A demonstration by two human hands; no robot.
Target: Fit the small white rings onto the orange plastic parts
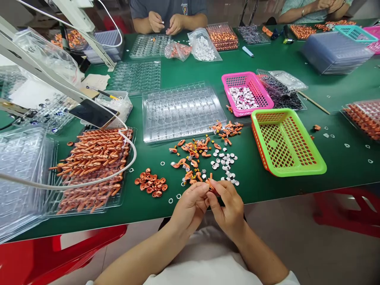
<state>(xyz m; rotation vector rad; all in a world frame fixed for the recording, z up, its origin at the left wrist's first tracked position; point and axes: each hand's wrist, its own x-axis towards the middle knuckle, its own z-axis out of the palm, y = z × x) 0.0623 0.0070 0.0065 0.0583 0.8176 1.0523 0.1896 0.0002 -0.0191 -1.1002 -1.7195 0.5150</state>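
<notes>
Close together at the table's near edge, my left hand [191, 204] and my right hand [228, 204] pinch a small orange part [211, 185] between their fingertips. Fingers partly cover it. Just beyond them lies a loose pile of orange pieces [196, 148] with yellow and silvery bits. White round discs [227, 162] are scattered right of that pile. Several orange cup-shaped pieces [151, 183] form a small heap to the left of my hands.
Clear trays [184, 113] lie beyond the piles. A green basket [289, 142] and pink basket [247, 93] stand right. Trays of orange parts [95, 162], a phone [93, 113] and a white cable [133, 158] are left. Two people [169, 16] [308, 12] work opposite.
</notes>
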